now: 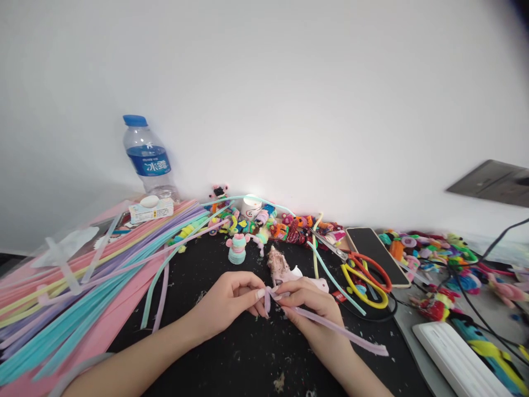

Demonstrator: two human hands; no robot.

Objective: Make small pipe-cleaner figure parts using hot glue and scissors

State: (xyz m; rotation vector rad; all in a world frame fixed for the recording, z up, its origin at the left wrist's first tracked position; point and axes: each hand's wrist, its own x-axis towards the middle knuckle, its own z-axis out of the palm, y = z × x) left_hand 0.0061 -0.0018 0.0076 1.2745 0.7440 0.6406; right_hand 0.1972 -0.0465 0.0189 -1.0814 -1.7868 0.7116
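A light purple pipe cleaner (pixel 343 330) is held between both hands above a black mat. My left hand (pixel 233 300) pinches its bent end between thumb and fingers. Close beside it, my right hand (pixel 308 309) grips the same strip, whose long free end sticks out to the right. Just beyond the hands lies a pale glue gun (pixel 295 273) with a brown, crusted nozzle. A small mint-green figure with pink ears (pixel 237 251) stands upright behind my left hand.
Bundled coloured pipe cleaners (pixel 103 275) spread at left, near a water bottle (pixel 149 160). Red-and-yellow-handled scissors (pixel 363 275) and a phone (pixel 378 256) lie right. Several fuzzy figures (pixel 285 229) line the wall. A white power strip (pixel 454 355) and black cables (pixel 475 303) sit at far right.
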